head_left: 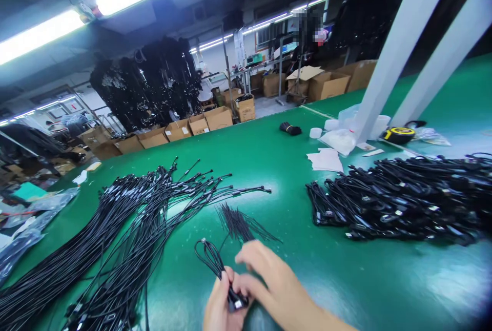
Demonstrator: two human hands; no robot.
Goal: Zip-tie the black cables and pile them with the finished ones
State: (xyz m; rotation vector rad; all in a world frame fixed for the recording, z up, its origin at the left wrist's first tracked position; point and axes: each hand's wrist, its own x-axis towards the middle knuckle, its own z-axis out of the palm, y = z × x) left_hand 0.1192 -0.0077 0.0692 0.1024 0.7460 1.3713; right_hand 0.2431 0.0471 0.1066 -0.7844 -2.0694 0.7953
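Note:
My left hand (221,303) is closed round a folded black cable (211,255), low in the middle of the view. The cable's loops stick up past the fingers, and a connector with a pale end shows below them. Beside it, my right hand (274,285) is slightly blurred, its thumb close to the cable and its index finger raised apart from the thumb. I see nothing held in it, though its lower fingers are hidden. Just beyond the right hand lies a loose pile of thin black ties (240,222).
Long straight black cables (126,218) spread across the green table (284,213) at left. Folded cable bundles (400,200) are heaped at right. Behind them are a tape measure (400,135), white posts (403,49) and a small tied black bundle (290,128). Cardboard boxes (219,120) line the far edge.

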